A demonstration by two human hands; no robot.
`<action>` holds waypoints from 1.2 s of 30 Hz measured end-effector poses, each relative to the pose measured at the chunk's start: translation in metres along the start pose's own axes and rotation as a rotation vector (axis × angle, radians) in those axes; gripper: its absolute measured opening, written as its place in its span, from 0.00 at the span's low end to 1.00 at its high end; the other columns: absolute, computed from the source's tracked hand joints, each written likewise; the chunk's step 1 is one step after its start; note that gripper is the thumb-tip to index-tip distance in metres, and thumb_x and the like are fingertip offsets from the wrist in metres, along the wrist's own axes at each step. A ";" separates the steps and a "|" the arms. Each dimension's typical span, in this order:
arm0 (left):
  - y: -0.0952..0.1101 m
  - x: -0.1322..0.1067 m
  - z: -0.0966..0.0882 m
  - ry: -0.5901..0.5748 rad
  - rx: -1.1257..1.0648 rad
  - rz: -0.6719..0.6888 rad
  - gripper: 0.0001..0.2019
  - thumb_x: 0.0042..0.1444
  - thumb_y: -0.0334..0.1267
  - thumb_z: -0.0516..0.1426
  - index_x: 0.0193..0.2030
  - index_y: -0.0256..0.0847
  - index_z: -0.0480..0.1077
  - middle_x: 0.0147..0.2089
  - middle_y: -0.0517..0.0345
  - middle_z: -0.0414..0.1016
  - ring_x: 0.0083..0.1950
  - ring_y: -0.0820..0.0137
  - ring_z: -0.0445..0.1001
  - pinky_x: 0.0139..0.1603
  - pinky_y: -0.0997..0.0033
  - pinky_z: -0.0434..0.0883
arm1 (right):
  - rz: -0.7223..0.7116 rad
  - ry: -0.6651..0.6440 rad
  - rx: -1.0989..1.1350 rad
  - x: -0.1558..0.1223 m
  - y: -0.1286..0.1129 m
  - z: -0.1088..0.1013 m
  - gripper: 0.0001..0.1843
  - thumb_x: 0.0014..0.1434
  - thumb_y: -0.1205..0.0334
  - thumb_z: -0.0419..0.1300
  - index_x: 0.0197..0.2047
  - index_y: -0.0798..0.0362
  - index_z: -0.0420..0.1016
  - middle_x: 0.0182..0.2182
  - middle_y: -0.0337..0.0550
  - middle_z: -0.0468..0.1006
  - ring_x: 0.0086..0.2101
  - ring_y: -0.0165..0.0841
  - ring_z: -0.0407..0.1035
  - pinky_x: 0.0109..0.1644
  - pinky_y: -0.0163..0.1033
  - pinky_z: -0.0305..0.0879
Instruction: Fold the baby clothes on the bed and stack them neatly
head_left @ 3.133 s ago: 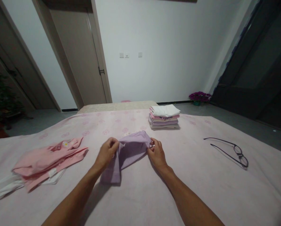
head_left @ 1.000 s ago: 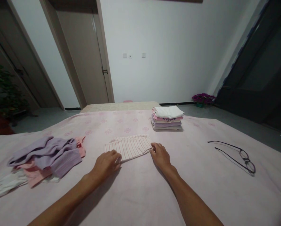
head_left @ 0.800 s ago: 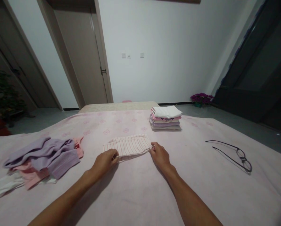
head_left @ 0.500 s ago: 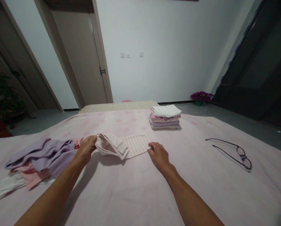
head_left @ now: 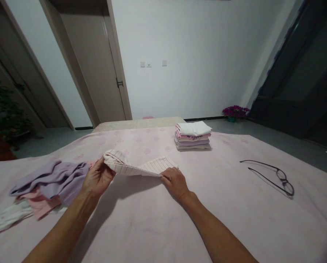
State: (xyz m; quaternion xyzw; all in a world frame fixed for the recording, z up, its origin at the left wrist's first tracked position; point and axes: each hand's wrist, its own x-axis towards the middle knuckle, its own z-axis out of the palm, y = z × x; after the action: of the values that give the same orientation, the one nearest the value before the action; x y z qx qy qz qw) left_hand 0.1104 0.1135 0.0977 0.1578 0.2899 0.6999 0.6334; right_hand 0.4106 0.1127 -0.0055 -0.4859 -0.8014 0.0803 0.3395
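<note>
A striped cream garment (head_left: 130,169), partly folded, stretches between my two hands in the middle of the bed. Its left end is raised off the sheet, pinched in my left hand (head_left: 100,176), whose fingers are closed on the edge. My right hand (head_left: 175,182) grips the near right edge, low over the bed. The far right part of the cloth seems to rest on the sheet. Just left of my left hand lies a loose heap of clothes, with a purple garment (head_left: 56,179) over a pink one (head_left: 41,204) and a white one (head_left: 10,218).
A stack of folded clothes (head_left: 193,137), white on top, stands toward the bed's far side. Black-framed glasses (head_left: 282,180) lie at right on the pink flowered sheet (head_left: 141,226). Beyond the bed are a potted purple plant (head_left: 235,112) and a closed door (head_left: 94,62).
My left hand has lifted its end of the striped garment and turned palm upward. My right hand has moved left and nearer, now gripping the near edge, and the cloth between is drawn taut.
</note>
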 end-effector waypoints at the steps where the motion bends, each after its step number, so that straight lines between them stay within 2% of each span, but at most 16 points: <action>1: 0.000 0.000 -0.002 -0.015 -0.003 0.001 0.16 0.69 0.32 0.48 0.57 0.40 0.72 0.43 0.52 0.82 0.39 0.69 0.82 0.44 0.68 0.80 | 0.004 -0.022 0.028 0.000 0.002 0.001 0.07 0.62 0.63 0.61 0.40 0.47 0.82 0.37 0.40 0.81 0.41 0.34 0.70 0.49 0.40 0.62; 5: 0.004 0.000 -0.016 -0.008 -0.002 0.006 0.20 0.70 0.31 0.43 0.60 0.39 0.71 0.43 0.49 0.82 0.41 0.68 0.82 0.49 0.64 0.79 | -0.056 -0.088 0.116 -0.001 0.007 0.000 0.08 0.64 0.61 0.60 0.42 0.47 0.82 0.38 0.39 0.82 0.41 0.32 0.71 0.49 0.38 0.63; 8: 0.004 -0.001 -0.028 0.041 0.013 0.028 0.19 0.68 0.29 0.45 0.58 0.38 0.72 0.41 0.51 0.83 0.39 0.68 0.82 0.49 0.64 0.78 | -0.099 -0.102 0.052 -0.002 0.004 -0.001 0.09 0.65 0.59 0.59 0.41 0.47 0.82 0.38 0.41 0.81 0.41 0.33 0.70 0.49 0.38 0.63; 12: 0.001 -0.005 -0.043 0.138 0.077 0.029 0.18 0.63 0.26 0.46 0.50 0.36 0.75 0.35 0.54 0.82 0.35 0.69 0.81 0.44 0.66 0.79 | -0.096 -0.110 -0.014 -0.001 -0.001 0.000 0.09 0.65 0.62 0.59 0.40 0.47 0.82 0.38 0.41 0.81 0.41 0.34 0.69 0.48 0.38 0.63; 15: -0.004 -0.006 -0.054 0.207 0.194 0.074 0.13 0.56 0.26 0.50 0.41 0.34 0.76 0.31 0.56 0.80 0.32 0.68 0.79 0.39 0.68 0.77 | -0.087 -0.118 -0.023 0.000 -0.002 -0.001 0.09 0.65 0.64 0.59 0.41 0.47 0.82 0.38 0.41 0.81 0.41 0.34 0.70 0.49 0.38 0.64; 18: -0.008 -0.004 -0.067 0.213 0.447 0.142 0.07 0.49 0.30 0.55 0.34 0.36 0.73 0.29 0.59 0.76 0.29 0.69 0.75 0.31 0.72 0.72 | -0.085 -0.116 -0.070 0.000 -0.004 -0.001 0.09 0.63 0.66 0.59 0.39 0.47 0.82 0.37 0.42 0.81 0.41 0.35 0.71 0.48 0.39 0.64; 20: -0.007 -0.005 -0.074 0.231 0.735 0.232 0.09 0.46 0.34 0.56 0.36 0.37 0.72 0.31 0.60 0.75 0.30 0.68 0.73 0.30 0.72 0.70 | -0.067 -0.090 -0.079 -0.001 -0.006 0.000 0.09 0.61 0.67 0.59 0.38 0.48 0.82 0.37 0.43 0.81 0.40 0.36 0.71 0.48 0.40 0.65; 21: -0.005 -0.008 -0.075 0.240 0.915 0.320 0.12 0.47 0.36 0.57 0.40 0.38 0.72 0.34 0.58 0.76 0.33 0.66 0.74 0.33 0.70 0.70 | -0.050 -0.063 -0.061 -0.001 -0.007 0.001 0.10 0.60 0.69 0.59 0.38 0.48 0.82 0.37 0.42 0.82 0.40 0.36 0.72 0.48 0.40 0.66; 23: -0.002 -0.017 -0.071 0.239 1.304 0.573 0.17 0.50 0.39 0.56 0.48 0.40 0.70 0.45 0.52 0.76 0.46 0.59 0.74 0.46 0.60 0.71 | -0.005 0.004 0.024 -0.001 -0.010 0.001 0.12 0.58 0.71 0.58 0.38 0.48 0.82 0.37 0.41 0.82 0.40 0.35 0.73 0.48 0.39 0.67; 25: -0.002 -0.032 -0.059 0.144 1.627 0.822 0.19 0.55 0.40 0.54 0.53 0.42 0.69 0.54 0.48 0.73 0.57 0.53 0.69 0.59 0.51 0.64 | 0.014 0.069 0.138 0.000 -0.014 0.001 0.14 0.56 0.73 0.57 0.38 0.48 0.82 0.36 0.40 0.83 0.39 0.34 0.75 0.47 0.38 0.68; 27: -0.012 -0.048 -0.044 -0.062 1.794 0.935 0.16 0.58 0.39 0.52 0.52 0.43 0.70 0.55 0.48 0.74 0.59 0.53 0.68 0.63 0.50 0.60 | -0.003 0.118 0.224 0.002 -0.019 -0.001 0.15 0.55 0.73 0.56 0.37 0.48 0.82 0.36 0.40 0.82 0.38 0.33 0.75 0.46 0.38 0.69; 29: -0.031 -0.061 -0.031 -0.313 1.839 0.902 0.14 0.61 0.39 0.52 0.52 0.46 0.72 0.54 0.49 0.75 0.58 0.55 0.70 0.62 0.54 0.62 | -0.033 0.167 0.268 0.003 -0.027 -0.005 0.15 0.55 0.72 0.55 0.37 0.49 0.81 0.35 0.41 0.82 0.36 0.33 0.75 0.43 0.37 0.69; 31: -0.053 -0.067 -0.021 -0.481 1.876 0.800 0.18 0.61 0.42 0.55 0.57 0.49 0.70 0.57 0.48 0.75 0.58 0.55 0.70 0.60 0.56 0.63 | -0.057 0.221 0.287 0.005 -0.037 -0.011 0.13 0.56 0.71 0.55 0.37 0.50 0.80 0.33 0.42 0.81 0.35 0.32 0.74 0.41 0.36 0.68; 33: -0.072 -0.068 -0.016 -0.551 1.937 0.698 0.24 0.58 0.44 0.59 0.62 0.50 0.67 0.60 0.47 0.72 0.59 0.53 0.70 0.59 0.54 0.64 | -0.086 0.262 0.310 0.005 -0.048 -0.019 0.12 0.58 0.69 0.54 0.38 0.50 0.79 0.32 0.42 0.80 0.34 0.32 0.74 0.40 0.35 0.67; 36: -0.083 -0.063 -0.011 -0.543 2.022 0.624 0.27 0.54 0.32 0.57 0.63 0.49 0.67 0.60 0.47 0.72 0.58 0.54 0.70 0.57 0.54 0.64 | -0.136 0.261 0.348 0.004 -0.062 -0.031 0.12 0.61 0.66 0.53 0.40 0.50 0.79 0.29 0.39 0.79 0.29 0.29 0.71 0.37 0.33 0.65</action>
State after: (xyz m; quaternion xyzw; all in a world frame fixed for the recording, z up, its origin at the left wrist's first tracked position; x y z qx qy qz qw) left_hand 0.1793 0.0518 0.0476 0.8209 0.5288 0.2098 0.0487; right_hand 0.3840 0.0781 0.0484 -0.3711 -0.7557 0.1306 0.5237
